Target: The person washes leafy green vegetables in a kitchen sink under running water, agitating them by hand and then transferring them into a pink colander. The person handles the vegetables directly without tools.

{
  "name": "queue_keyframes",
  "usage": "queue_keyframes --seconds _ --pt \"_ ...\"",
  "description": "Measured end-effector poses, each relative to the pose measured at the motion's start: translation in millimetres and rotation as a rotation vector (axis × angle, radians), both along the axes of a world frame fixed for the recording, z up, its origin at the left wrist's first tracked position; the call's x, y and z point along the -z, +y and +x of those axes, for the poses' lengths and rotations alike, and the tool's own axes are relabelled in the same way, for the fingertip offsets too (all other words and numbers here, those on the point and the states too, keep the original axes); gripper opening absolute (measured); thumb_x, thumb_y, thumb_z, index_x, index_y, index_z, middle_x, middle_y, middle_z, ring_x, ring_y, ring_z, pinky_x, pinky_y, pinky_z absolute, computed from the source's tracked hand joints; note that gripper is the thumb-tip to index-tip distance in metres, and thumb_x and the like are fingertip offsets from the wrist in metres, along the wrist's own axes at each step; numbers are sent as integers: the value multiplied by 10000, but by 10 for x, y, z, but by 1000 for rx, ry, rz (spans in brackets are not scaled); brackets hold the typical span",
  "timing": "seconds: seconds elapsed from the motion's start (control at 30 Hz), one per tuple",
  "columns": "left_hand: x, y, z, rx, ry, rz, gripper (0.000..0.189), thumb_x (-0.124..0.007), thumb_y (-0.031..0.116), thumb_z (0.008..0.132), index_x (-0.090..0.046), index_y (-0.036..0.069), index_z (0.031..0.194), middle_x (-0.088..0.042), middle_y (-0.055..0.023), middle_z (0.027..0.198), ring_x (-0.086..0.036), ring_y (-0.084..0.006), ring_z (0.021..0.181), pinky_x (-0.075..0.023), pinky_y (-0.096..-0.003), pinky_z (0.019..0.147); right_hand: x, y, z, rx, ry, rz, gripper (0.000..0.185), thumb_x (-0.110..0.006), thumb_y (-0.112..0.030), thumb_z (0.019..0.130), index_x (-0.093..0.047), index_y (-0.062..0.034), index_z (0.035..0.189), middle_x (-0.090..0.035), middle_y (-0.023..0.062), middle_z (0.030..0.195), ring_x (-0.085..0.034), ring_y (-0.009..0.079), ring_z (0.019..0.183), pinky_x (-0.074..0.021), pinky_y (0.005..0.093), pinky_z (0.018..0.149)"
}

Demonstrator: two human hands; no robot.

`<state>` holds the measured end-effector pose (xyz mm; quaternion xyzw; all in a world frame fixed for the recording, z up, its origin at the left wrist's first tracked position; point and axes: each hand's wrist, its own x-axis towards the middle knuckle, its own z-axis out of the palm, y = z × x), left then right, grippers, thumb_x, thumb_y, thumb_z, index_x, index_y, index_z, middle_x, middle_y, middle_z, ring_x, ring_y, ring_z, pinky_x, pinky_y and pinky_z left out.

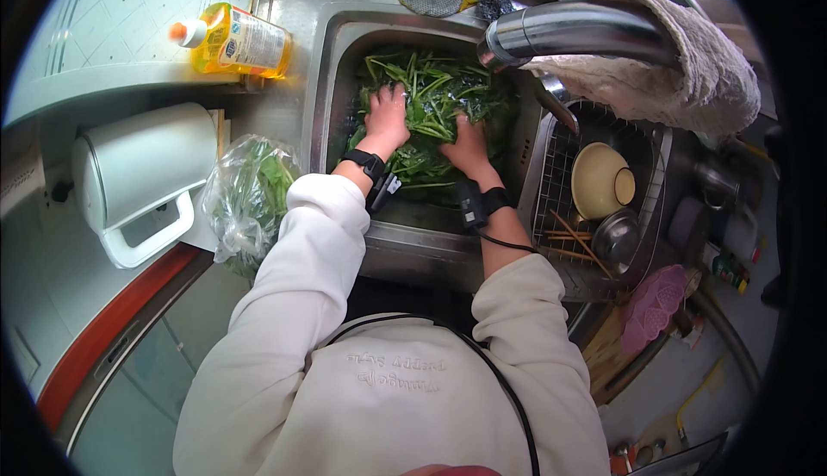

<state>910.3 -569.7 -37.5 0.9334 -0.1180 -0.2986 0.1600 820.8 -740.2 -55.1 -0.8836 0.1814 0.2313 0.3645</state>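
Long-stemmed leafy greens (429,91) fill the water in a stainless steel sink basin (316,88). My left hand (386,119) presses in among the stems on the left of the pile, its fingertips partly covered by greens. On the right side, my right hand (469,143) reaches into the same pile, and most of its fingers are hidden under leaves and water. Whether either hand grips any stems is not visible. A chrome faucet (581,31) arches over the basin's far right corner, with no water seen running from it.
A clear plastic bag of greens (249,198) sits left of the sink, near a white electric kettle (152,166) and a bottle of yellow dish soap (242,42). A wire drying basket (549,172) at right holds a cream bowl (594,179), metal bowl (616,235) and chopsticks (575,237). A cloth (711,75) drapes the faucet.
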Motion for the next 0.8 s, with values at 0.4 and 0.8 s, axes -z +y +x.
queue_keyframes --seconds 0.4,0.8 --pt "-645 491 -229 -408 63 -642 866 -689 50 669 -279 38 1432 -462 -227 1344 -455 -332 1242 -353 -355 1049 -770 -83 -263 684 -216 732 671 -692 -65 790 -376 -2 1378 -587 109 1171 -580 212 1027 -458 342 888" --pt "-759 286 -603 248 -237 -141 1124 -828 433 611 -198 94 1478 -114 -194 1531 -118 -399 1408 -157 -565 1105 -818 77 -446 -102 -620 -164 580 -657 -71 792 -457 -66 1337 -446 171 1372 -332 376 1325 -295 513 1072"
